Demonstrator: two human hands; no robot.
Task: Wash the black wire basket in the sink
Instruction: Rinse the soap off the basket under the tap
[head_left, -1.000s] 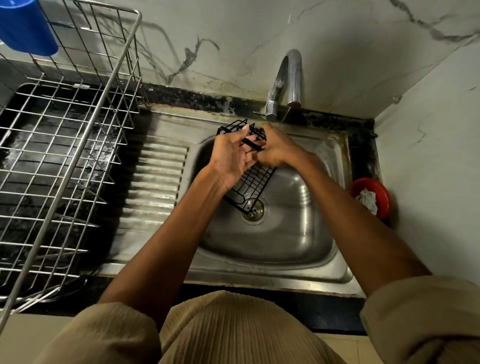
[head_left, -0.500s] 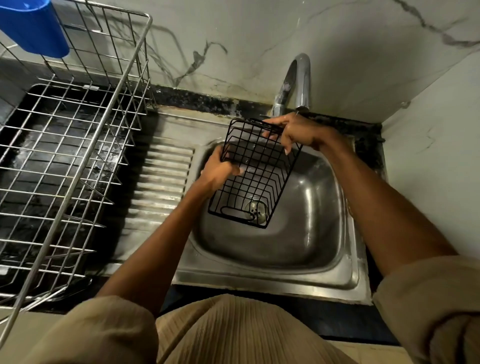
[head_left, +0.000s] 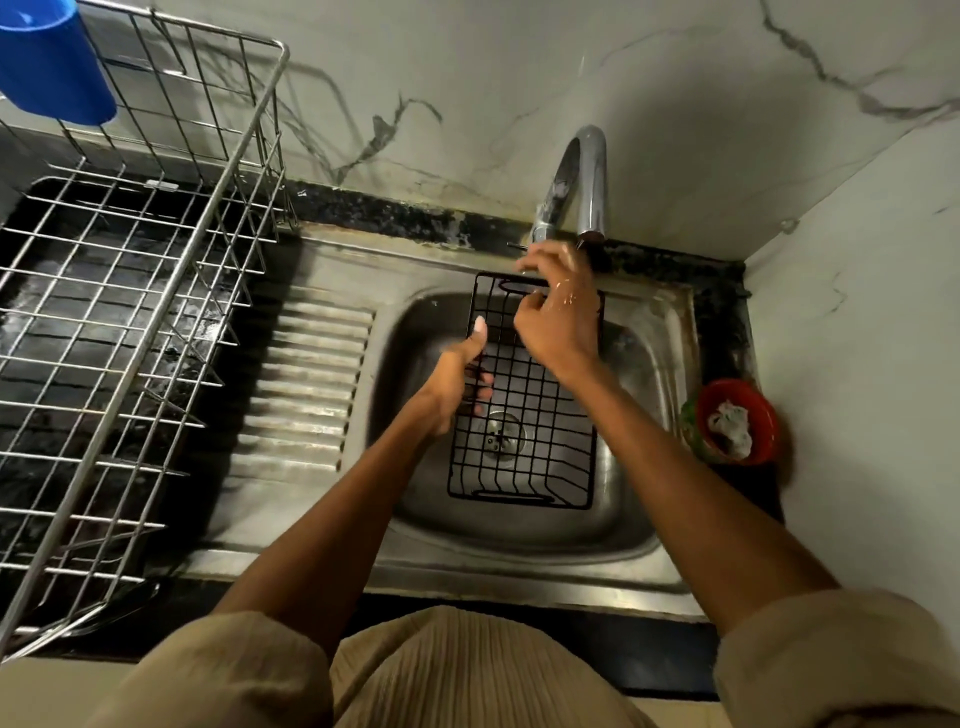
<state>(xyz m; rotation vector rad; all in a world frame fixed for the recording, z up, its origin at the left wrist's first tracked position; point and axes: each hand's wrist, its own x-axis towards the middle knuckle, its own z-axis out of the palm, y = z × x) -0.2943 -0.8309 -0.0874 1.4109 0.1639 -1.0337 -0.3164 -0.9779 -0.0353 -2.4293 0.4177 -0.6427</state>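
A blue cup (head_left: 49, 62) hangs at the far-left corner of the steel dish rack (head_left: 124, 291), which stands on the dark bench (head_left: 31, 493). In the sink (head_left: 519, 530) the black wire basket (head_left: 524, 415) sits over the drain — the left hand (head_left: 457, 379) is clamped on its left wall, thumb up. The wet right hand (head_left: 558, 312) grips the far rim beneath the tap (head_left: 582, 182). A red bowl (head_left: 737, 421) sits just right of the sink.

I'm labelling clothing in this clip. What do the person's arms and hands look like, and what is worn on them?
Both hands, left hand and right hand, are bare: no gloves, rings, watch or bracelets visible. The right one glistens wet. The forearms are bare up to beige ribbed sleeves pushed up to about the elbows.
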